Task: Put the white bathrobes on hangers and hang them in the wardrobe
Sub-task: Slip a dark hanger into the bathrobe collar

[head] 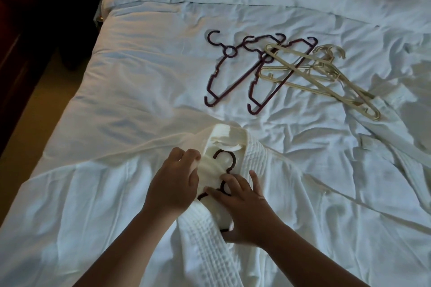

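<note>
Bathrobe (93,193) on rumpled bed (163,65); left hand (173,182) pinches it, right hand (245,212) seemingly grips hanger (234,160).

Dark hanger (233,159): only hook & neck show, shoulders buried under bathrobe (256,165) collar. 2nd bathrobe (396,158) runs off rt edge. Furniture (28,18) top-left, too dark to ID.

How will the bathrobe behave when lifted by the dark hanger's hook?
Probably floppy: the bathrobe lies creased and draped flat on the bed. Likely heavyish for cloth, given the thick ribbed collar. It may slide off the dark hanger, which looks thin and smooth.
</note>
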Tool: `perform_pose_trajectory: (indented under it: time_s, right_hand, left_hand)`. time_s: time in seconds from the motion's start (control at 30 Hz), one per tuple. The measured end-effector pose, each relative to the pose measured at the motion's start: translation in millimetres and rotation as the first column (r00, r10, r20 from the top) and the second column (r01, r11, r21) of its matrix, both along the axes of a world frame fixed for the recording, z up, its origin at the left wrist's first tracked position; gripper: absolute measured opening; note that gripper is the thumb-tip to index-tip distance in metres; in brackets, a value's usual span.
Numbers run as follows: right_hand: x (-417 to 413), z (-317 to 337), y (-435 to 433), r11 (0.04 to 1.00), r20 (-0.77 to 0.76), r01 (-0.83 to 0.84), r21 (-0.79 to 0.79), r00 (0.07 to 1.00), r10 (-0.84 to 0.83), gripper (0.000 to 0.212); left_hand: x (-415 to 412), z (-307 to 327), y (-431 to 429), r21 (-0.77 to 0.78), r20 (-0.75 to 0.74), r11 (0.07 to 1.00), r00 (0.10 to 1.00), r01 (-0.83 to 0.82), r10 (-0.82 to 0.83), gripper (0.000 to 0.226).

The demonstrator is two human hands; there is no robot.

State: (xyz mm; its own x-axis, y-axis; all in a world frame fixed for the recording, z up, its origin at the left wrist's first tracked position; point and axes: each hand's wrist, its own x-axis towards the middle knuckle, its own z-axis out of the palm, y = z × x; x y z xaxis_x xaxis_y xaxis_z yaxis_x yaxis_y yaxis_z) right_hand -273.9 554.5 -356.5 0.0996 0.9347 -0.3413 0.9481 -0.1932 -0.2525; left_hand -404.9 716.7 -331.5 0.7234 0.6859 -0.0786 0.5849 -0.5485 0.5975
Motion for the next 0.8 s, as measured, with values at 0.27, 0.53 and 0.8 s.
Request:
perform_pose_trajectory:
  time_s: [0.27, 0.53, 0.8]
  right_hand:
    - [12, -5, 18, 0.995, 0.061, 0.066, 0.070, 0.996, -0.070, 0.099]
    - [30, -2, 41, 0.978, 0.065, 0.185, 0.094, 0.979, -0.192, 0.113]
    - [28, -13, 28, 0.796, 0.033, 0.588, 0.142, 0.801, -0.597, 0.132]
  left_hand:
    - [1, -5, -13, -0.056, 0.020, 0.998, 0.999, -0.030, 0.031, 0.043]
    - [2, -5, -22, -0.105, -0.014, 0.994, 0.999, -0.033, 0.031, 0.052]
    - [-1, -11, -23, -0.108, -0.072, 0.994, 0.997, 0.012, -0.020, 0.063]
